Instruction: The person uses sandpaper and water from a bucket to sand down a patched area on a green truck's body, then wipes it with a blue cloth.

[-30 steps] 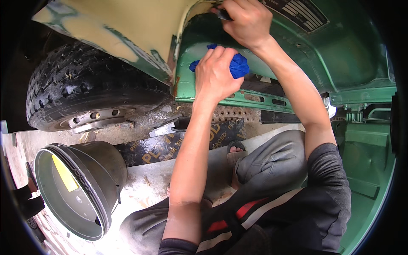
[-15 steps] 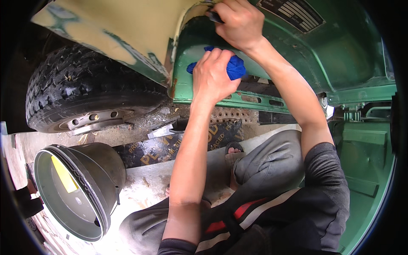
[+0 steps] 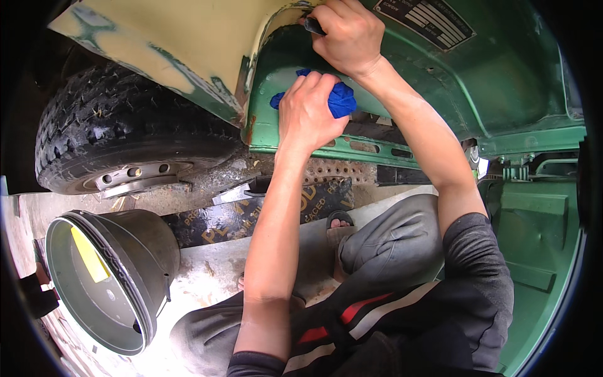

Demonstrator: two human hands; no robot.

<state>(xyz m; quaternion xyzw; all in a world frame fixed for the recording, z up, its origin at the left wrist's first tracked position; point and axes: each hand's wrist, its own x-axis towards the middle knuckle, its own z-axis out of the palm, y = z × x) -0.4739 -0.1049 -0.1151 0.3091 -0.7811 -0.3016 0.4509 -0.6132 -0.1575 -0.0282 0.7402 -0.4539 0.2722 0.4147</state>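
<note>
My left hand [image 3: 308,113] is closed round a crumpled blue cloth [image 3: 341,100], pressed against the green vehicle body panel [image 3: 267,135]. Higher up, my right hand [image 3: 348,38] pinches a small dark flat piece [image 3: 313,26]. Its edge meets the curved border where the cream-coloured panel [image 3: 182,38] joins the green body; the exact kind of piece is hard to make out. Bare metal and worn patches show along the cream panel's lower edge.
A large black tyre [image 3: 138,125] lies left of the panel. Below it a grey bucket [image 3: 154,251] is tipped toward me, with a yellow sheet [image 3: 90,254] inside. A printed dark board [image 3: 207,223] lies on the floor. A green door [image 3: 540,251] is at the right.
The whole view has shifted slightly, so things appear a little farther left. My right hand has turned slightly with the dark piece. My left hand stays on the cloth.
</note>
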